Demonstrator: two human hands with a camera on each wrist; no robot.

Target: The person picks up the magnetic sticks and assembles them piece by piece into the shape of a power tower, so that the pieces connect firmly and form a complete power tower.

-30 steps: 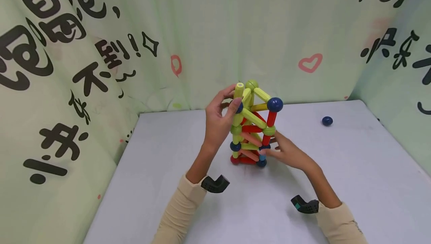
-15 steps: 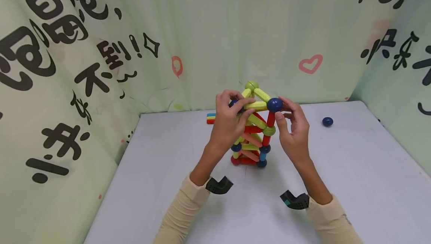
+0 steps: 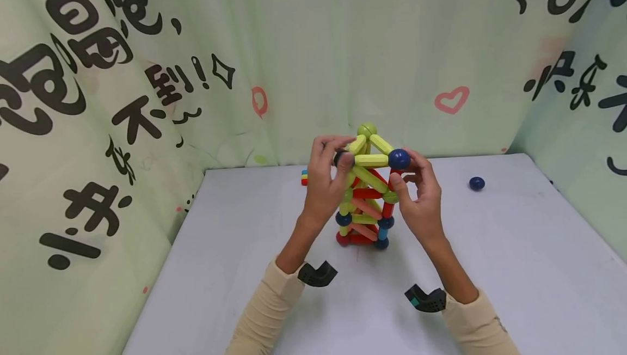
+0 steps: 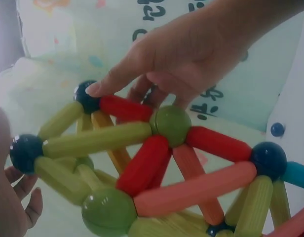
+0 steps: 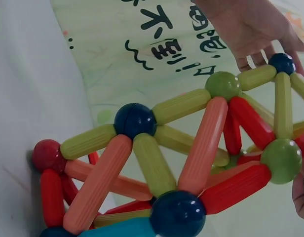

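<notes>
A tower of magnetic rods and balls stands upright on the table. Its rods are lime, red, salmon and blue. My left hand holds the navy ball at the tower's upper left, which its fingers partly hide in the head view. At the upper right, my right hand grips another navy ball, its thumb along the red rod below. A lime rod spans these two balls. Above them, a lime ball tops the tower. In the left wrist view, a fingertip presses the right navy ball.
A loose navy ball lies toward the right rear of the white table. Small striped coloured pieces sit behind my left hand, mostly hidden. A pale green curtain with black writing hangs behind and to the sides.
My right hand rose from the tower's lower right to its upper right ball. The lime rod at upper left, formerly upright, swung down to lie across between the two navy balls.
</notes>
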